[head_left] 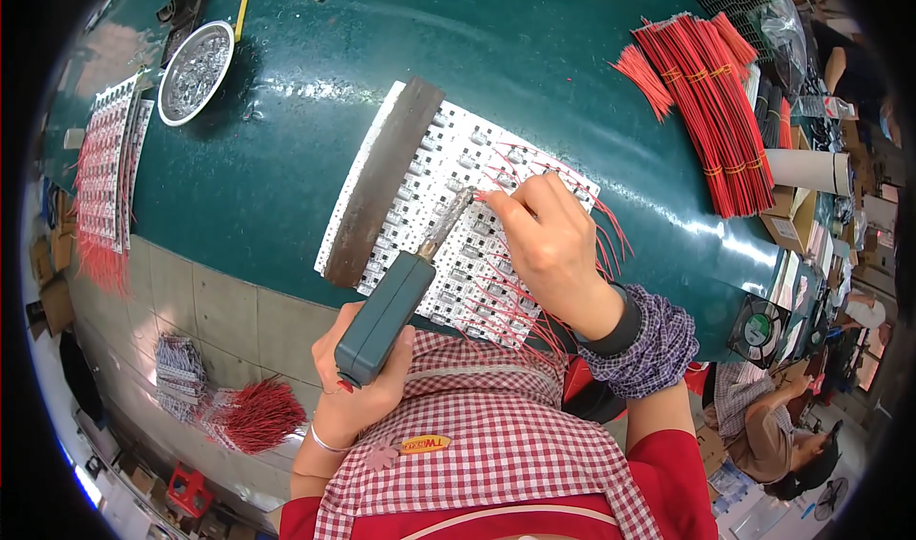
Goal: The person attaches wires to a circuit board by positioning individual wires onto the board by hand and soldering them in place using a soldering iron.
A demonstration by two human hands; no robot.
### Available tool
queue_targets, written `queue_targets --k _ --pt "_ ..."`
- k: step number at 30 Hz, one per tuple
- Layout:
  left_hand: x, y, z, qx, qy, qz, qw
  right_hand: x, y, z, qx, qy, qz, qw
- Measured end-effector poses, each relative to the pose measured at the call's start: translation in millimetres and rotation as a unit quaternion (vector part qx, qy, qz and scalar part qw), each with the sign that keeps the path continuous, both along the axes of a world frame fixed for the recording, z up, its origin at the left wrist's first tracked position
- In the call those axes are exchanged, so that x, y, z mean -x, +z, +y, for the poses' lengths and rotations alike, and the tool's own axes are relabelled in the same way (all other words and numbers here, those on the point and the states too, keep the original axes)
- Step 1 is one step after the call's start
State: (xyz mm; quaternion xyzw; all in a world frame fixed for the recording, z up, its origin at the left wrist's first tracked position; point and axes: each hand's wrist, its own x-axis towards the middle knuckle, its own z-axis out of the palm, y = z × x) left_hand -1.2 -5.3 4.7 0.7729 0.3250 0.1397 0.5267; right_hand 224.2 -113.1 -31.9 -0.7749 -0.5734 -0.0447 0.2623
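While my left hand [358, 373] wraps its grip around the soldering iron [405, 287], tip over the white circuit panel [448, 225] on the green counter [286, 158]; right hand [549, 244] pinches a red wire [491, 195] at that tip; red wire bundles [716, 111] right of panel.

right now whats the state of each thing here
left hand: gripping the soldering iron handle
soldering iron: held, tip over the board
right hand: pinching a red wire at the tip
white circuit board panel: flat on the table, metal bar on its left side
red wire bundles: tied, lying on the table
metal dish: holds silvery bits
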Motion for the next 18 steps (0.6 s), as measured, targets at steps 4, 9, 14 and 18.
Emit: queue_targets --k 4,9,14,18 --pt "3.3 -3.6 0.1 0.01 0.001 0.001 1.0 -2.3 2.4 3.3 -0.028 -0.005 0.001 1.0" --pt "16.8 -19.3 -6.0 -0.033 0.021 -0.048 0.998 -1.4 -0.2 2.7 -0.033 -0.003 -0.007 0.999" --pt "14.0 -12.7 -6.5 -0.052 0.022 -0.057 0.997 0.6 -2.7 -1.5 -0.017 -0.001 -0.003 1.0" --pt "16.6 -9.1 -6.1 -0.036 0.017 -0.034 0.999 6.2 3.7 -0.2 -0.062 -0.01 -0.007 0.998"
